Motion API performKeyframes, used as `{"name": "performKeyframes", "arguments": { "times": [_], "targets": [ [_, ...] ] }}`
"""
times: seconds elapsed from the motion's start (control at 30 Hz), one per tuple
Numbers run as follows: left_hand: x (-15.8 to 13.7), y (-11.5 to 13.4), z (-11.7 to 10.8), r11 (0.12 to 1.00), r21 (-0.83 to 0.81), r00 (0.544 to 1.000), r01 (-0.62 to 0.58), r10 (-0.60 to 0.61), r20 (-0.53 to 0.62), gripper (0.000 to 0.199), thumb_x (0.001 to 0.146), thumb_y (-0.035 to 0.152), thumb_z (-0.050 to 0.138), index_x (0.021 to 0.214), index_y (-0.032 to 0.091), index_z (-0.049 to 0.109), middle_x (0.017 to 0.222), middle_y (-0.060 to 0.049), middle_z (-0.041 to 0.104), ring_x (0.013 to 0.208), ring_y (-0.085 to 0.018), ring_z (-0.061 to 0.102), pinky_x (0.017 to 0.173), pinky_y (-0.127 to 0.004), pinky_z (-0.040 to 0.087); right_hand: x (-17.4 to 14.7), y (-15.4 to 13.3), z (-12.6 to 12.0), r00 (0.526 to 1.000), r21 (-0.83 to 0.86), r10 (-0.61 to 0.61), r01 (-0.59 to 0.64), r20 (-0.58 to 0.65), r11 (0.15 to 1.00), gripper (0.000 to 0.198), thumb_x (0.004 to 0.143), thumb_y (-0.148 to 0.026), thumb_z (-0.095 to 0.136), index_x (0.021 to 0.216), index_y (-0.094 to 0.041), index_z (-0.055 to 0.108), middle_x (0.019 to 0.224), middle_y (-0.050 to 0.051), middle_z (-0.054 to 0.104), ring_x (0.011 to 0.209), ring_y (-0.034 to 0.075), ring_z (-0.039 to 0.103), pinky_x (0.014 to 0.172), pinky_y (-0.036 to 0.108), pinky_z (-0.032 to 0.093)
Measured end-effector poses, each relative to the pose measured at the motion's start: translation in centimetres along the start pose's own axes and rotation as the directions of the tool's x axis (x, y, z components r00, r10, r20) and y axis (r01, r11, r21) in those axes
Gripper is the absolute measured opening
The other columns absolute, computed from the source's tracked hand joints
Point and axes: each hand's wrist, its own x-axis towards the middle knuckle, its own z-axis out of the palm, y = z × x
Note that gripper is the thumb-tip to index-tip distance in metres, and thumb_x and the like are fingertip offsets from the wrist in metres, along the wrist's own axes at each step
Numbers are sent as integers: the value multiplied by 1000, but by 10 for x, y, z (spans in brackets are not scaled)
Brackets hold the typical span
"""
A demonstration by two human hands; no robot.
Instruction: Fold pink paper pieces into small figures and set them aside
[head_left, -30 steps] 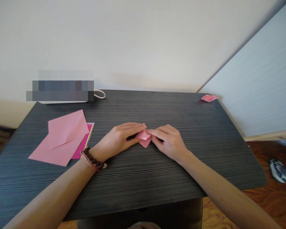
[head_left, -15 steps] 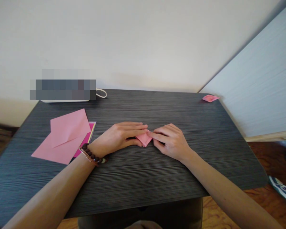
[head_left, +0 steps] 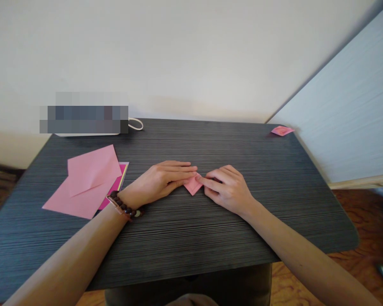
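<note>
A small folded piece of pink paper point(head_left: 192, 187) lies on the dark table, one corner pointing toward me. From the left, my left hand point(head_left: 166, 178) holds it down, its fingers long and close together over the paper's upper left part. My right hand point(head_left: 226, 185) has curled fingers. Its index fingertip presses the paper's right edge, with the thumb close below. The covered parts of the paper are hidden under the fingertips. A beaded bracelet point(head_left: 124, 206) circles my left wrist.
Two pink paper sheets point(head_left: 86, 182) overlap at the left, partly over a magenta packet point(head_left: 118, 176). A blurred-out object point(head_left: 86, 121) with a white cord loop point(head_left: 135, 124) stands at the back left. Another folded pink paper piece point(head_left: 282, 131) sits at the back right corner.
My left thumb has moved up from the paper's lower left edge toward the other fingers, baring more of the lower corner. The right hand stays almost in place. A shoe at right has shifted away.
</note>
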Motion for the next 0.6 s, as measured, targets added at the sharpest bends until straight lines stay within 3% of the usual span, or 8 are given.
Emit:
{"name": "performKeyframes", "arguments": {
  "times": [0.33, 0.6],
  "targets": [
    [-1, -1, 2, 999, 52, 1000, -5, 6, -19, 31, 87, 25, 52, 117, 27, 60, 121, 0, 61, 120, -19, 50, 104, -38, 40, 1, -1, -1, 1000, -37, -7, 7, 9, 999, 24, 85, -18, 50, 100, -26, 67, 82, 1, 64, 71, 14, 54, 71, 31, 37],
    [-4, -4, 4, 980, 193, 999, -51, 53, -5, 33, 89, 25, 50, 121, 26, 57, 125, 1, 59, 122, -18, 47, 104, -37, 40, 2, 0, 0, 999, -21, -3, 3, 35, 1000, 23, 86, -18, 50, 100, -24, 67, 84, 2, 62, 72, 13, 53, 69, 30, 35]
  ]
}}
